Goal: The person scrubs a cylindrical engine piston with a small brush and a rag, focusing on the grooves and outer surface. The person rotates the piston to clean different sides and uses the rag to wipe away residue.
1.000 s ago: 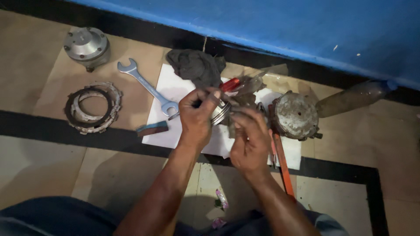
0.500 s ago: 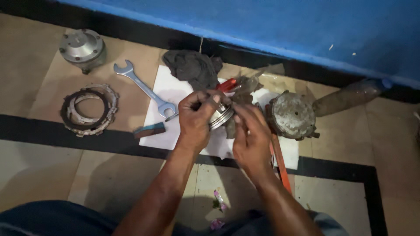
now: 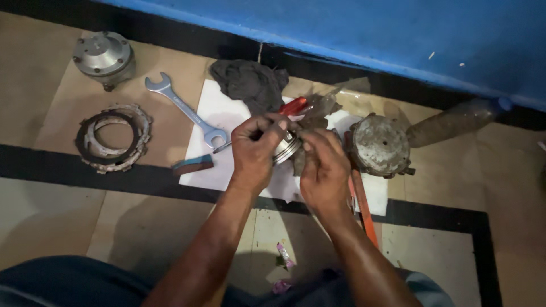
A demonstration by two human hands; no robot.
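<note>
Metal ringed piston [image 3: 286, 149] pinched between left hand [image 3: 255, 152] and right hand [image 3: 323, 170], both gripping it

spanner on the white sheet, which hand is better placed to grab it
Probably the left hand. It sits right beside the spanner's near jaw end, while the right hand is on the far side of the round metal part both hands hold.

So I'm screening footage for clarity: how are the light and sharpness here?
Head view: dim, uneven light; the forearms throw broad shadows on the floor toward the camera; the spanner reads crisply; the ringed metal part between left hand and right hand is murky.
</note>
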